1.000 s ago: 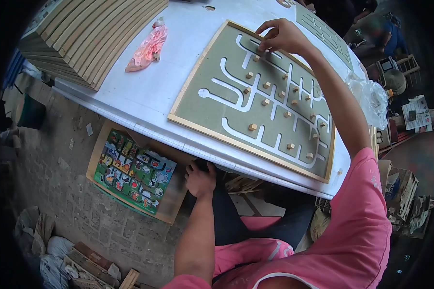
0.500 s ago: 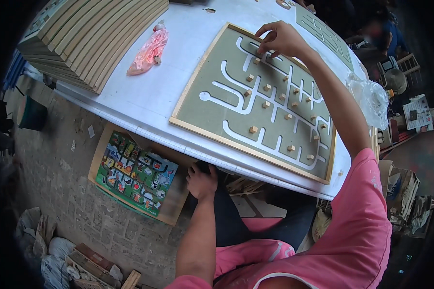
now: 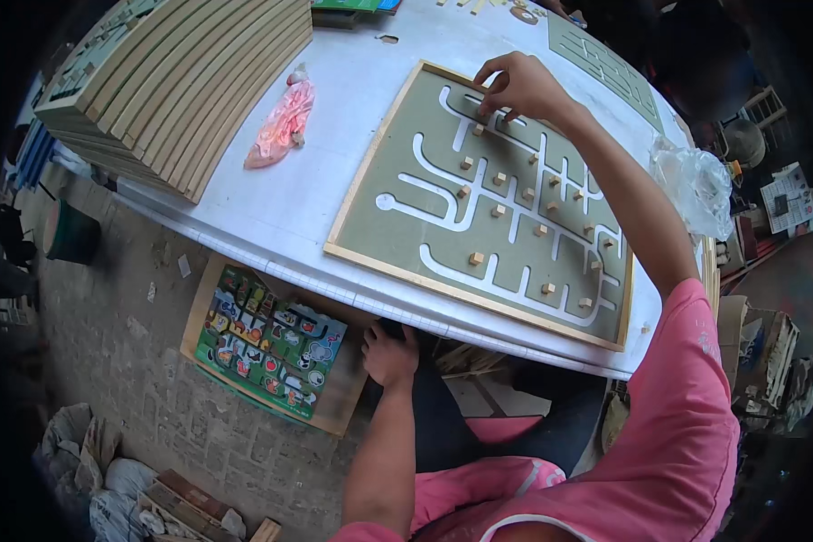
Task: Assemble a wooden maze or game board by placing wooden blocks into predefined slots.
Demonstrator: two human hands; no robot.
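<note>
A grey-green board [image 3: 370,226] with white branching grooves and a pale wooden frame lies on the white table. Several small wooden blocks [image 3: 475,258] stand spread along its grooves. My right hand [image 3: 526,88] reaches over the board's far side. Its thumb and forefinger are bent together close to the grooves, beside one block; whatever is at their tips is too small to make out. Below the table's near edge, my left hand [image 3: 391,359] rests on my dark-trousered knee, its fingers spread over it and partly hidden.
A tall stack of framed boards [image 3: 181,99] stands at the left. Near it lies a pink plastic bag [image 3: 282,125]. Clear plastic [image 3: 696,188] is at the right edge, another grooved board [image 3: 601,70] farther back. A colourful picture board [image 3: 266,348] leans below the table.
The view has shifted slightly, showing more of the table's far side. My right hand stays over the same part of the board, its fingertips a little lower. My left hand stays on the knee.
</note>
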